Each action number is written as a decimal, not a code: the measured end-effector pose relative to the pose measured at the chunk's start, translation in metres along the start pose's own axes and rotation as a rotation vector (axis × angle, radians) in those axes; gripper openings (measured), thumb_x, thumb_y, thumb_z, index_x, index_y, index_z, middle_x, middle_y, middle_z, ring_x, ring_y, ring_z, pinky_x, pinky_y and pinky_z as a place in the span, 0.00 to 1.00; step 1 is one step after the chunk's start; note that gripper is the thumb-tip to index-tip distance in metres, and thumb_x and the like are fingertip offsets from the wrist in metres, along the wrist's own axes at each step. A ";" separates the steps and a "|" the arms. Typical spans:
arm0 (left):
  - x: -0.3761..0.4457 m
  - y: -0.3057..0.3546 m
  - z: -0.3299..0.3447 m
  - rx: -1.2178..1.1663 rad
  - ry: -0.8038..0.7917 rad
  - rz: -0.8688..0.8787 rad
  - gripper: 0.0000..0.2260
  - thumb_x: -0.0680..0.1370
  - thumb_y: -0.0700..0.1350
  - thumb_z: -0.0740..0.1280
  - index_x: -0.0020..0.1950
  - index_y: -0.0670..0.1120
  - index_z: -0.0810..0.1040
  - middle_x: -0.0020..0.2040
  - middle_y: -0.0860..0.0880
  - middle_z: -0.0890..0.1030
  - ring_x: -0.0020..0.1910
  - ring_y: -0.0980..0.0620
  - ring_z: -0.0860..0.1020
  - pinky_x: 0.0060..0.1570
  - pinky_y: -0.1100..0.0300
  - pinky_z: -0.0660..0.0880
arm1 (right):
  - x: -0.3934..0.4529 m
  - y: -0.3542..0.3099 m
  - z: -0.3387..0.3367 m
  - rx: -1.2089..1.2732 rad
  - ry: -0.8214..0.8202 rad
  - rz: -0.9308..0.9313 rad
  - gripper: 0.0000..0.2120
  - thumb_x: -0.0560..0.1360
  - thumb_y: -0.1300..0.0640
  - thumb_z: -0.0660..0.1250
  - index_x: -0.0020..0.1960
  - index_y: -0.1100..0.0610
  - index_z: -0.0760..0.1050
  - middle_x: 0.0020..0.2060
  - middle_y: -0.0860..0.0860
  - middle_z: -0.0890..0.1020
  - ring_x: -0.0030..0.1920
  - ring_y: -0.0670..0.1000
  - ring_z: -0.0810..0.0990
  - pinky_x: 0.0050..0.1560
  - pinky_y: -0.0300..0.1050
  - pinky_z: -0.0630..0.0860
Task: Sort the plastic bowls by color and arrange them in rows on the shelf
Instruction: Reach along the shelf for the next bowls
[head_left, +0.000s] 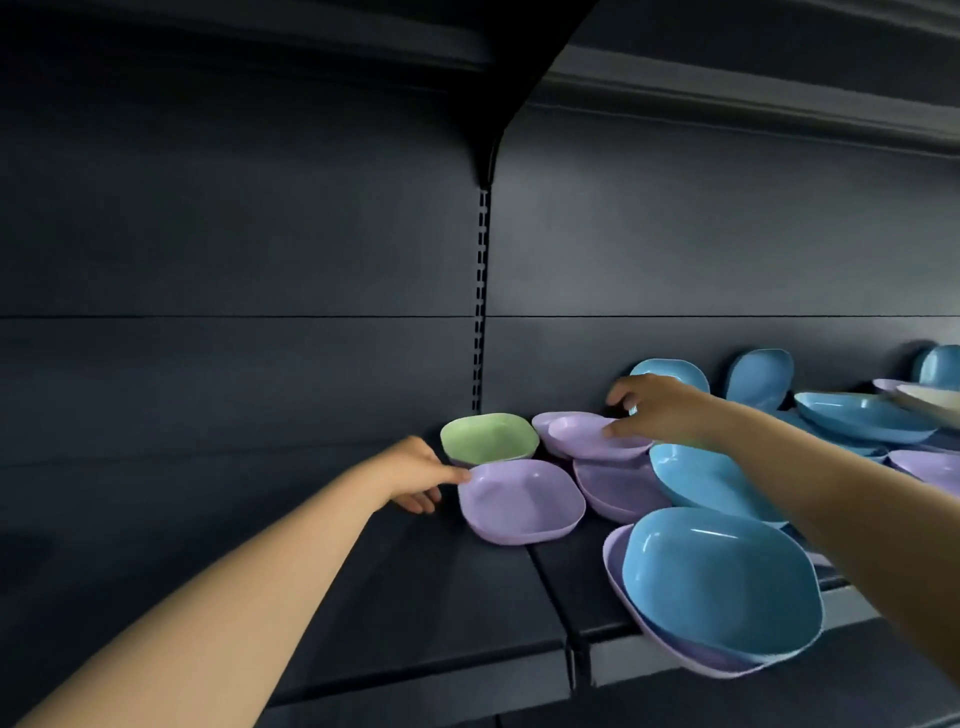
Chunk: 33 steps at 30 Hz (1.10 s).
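A blue bowl (719, 584) nested in a purple bowl (621, 577) sits closest, at about 4 o'clock, overhanging the front edge of the dark shelf (415, 597). From 7 o'clock the left hand (415, 475) reaches in, its thumb on the rim of a single purple bowl (522, 501) near the middle and its fingers curled below, pinching that rim. Just behind, touching it, stands a green bowl (488, 439) against the back panel. From 3 o'clock the right hand (652, 408) comes across, thumb and fingers pinching the edge of the top purple bowl (592, 436) of a small stack at 1 o'clock from the centre. Beside that lies another purple bowl (615, 488), then a large blue bowl (701, 480). More blue bowls (862, 415) crowd the shelf at 2 o'clock, some leaning on the back wall
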<state>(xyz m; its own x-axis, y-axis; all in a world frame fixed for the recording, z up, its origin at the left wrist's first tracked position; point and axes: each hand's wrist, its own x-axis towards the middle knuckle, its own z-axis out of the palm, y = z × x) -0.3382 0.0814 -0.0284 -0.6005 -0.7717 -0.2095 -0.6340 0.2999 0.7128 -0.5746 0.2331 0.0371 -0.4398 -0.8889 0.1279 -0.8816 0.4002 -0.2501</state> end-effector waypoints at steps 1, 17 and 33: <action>0.005 0.002 0.006 -0.027 -0.006 -0.031 0.16 0.74 0.54 0.70 0.50 0.42 0.77 0.44 0.44 0.80 0.36 0.50 0.79 0.36 0.63 0.77 | 0.008 0.008 -0.001 0.027 -0.027 0.015 0.18 0.72 0.50 0.71 0.59 0.57 0.76 0.52 0.53 0.80 0.47 0.51 0.75 0.48 0.41 0.70; 0.047 -0.001 0.025 0.070 0.035 -0.215 0.13 0.69 0.48 0.75 0.35 0.45 0.74 0.30 0.49 0.74 0.24 0.56 0.70 0.24 0.67 0.68 | 0.101 0.054 0.024 -0.082 -0.371 0.169 0.13 0.70 0.54 0.69 0.48 0.63 0.78 0.34 0.53 0.68 0.34 0.52 0.63 0.31 0.40 0.61; 0.040 -0.021 0.009 -0.378 0.028 -0.218 0.08 0.71 0.37 0.73 0.40 0.43 0.74 0.32 0.48 0.75 0.29 0.54 0.72 0.27 0.67 0.68 | 0.141 0.068 0.040 0.424 -0.314 0.249 0.07 0.72 0.68 0.69 0.38 0.63 0.74 0.29 0.54 0.69 0.29 0.50 0.65 0.27 0.38 0.64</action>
<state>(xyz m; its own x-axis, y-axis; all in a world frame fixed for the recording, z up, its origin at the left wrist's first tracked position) -0.3529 0.0492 -0.0578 -0.4551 -0.8109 -0.3678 -0.5185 -0.0945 0.8498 -0.6893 0.1257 -0.0006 -0.4968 -0.8286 -0.2583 -0.5840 0.5393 -0.6068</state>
